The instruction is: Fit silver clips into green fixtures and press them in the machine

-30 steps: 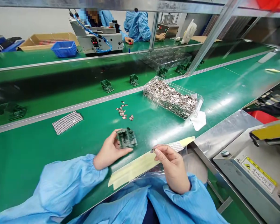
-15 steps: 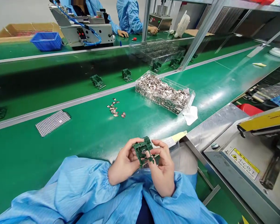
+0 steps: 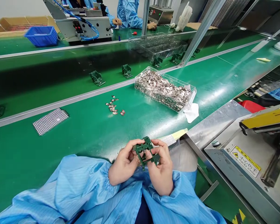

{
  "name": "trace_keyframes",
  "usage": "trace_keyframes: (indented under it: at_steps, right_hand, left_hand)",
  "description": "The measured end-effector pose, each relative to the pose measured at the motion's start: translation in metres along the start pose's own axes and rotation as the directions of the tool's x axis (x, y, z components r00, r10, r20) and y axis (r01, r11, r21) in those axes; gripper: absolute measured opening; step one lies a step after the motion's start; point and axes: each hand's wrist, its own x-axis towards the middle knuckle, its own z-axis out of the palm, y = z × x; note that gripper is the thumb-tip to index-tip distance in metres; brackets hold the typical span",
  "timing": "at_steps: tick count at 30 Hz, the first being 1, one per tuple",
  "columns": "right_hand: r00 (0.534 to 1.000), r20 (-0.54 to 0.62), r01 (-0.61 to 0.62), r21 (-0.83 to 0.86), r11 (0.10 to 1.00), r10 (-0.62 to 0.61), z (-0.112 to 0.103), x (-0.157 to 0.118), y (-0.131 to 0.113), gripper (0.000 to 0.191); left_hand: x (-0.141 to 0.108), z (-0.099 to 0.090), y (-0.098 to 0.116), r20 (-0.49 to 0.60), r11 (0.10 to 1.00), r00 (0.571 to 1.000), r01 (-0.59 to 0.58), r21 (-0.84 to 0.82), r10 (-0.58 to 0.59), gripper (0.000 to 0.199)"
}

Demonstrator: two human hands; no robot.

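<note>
A green plastic frame (image 3: 144, 147) with cut-out openings is held between both hands, close to my body. My left hand (image 3: 124, 165) is closed on its left side. My right hand (image 3: 161, 168) grips the right side, its thumb pressed at the frame's inner opening; whether a small part sits under the thumb I cannot tell. Just beyond the right hand lies a white gridded sheet (image 3: 168, 140) with a yellow strip (image 3: 180, 133). Several small metal pieces (image 3: 112, 108) lie loose on the green table (image 3: 88, 133) ahead of my hands.
A clear box (image 3: 164, 90) full of small metal pieces stands ahead, beside a white paper scrap (image 3: 191, 113). Another gridded sheet (image 3: 50, 121) lies left. Green frames (image 3: 96, 78) sit on the belt (image 3: 70, 73) behind a metal rail. A machine (image 3: 242, 155) stands right. Co-workers' hands (image 3: 151, 26) show across.
The green frame has tilted a little in my hands, its lower part showing more openly. My right thumb has shifted slightly on it. The camera view has moved slightly.
</note>
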Motion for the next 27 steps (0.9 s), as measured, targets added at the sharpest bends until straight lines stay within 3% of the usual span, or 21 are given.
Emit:
trace_keyframes:
  at_steps: [4,12,27]
  right_hand:
    - [0.994,0.055,-0.1,0.104,0.99,0.095,-0.001,-0.001,0.001,0.003]
    - [0.947,0.123,-0.32,0.373,0.871,0.296,0.001,0.0,-0.004,0.011]
    - [0.935,0.013,-0.316,0.487,0.814,0.355,-0.005,-0.008,-0.005,0.017]
  left_hand:
    - [0.0,0.0,0.001,-0.049,1.0,0.999,0.009,0.028,-0.008,0.028]
    - [0.0,0.004,0.009,-0.084,0.996,0.992,0.091,-0.015,-0.092,0.026]
    - [0.0,0.02,0.016,-0.084,0.984,0.981,0.175,0.013,-0.173,0.03]
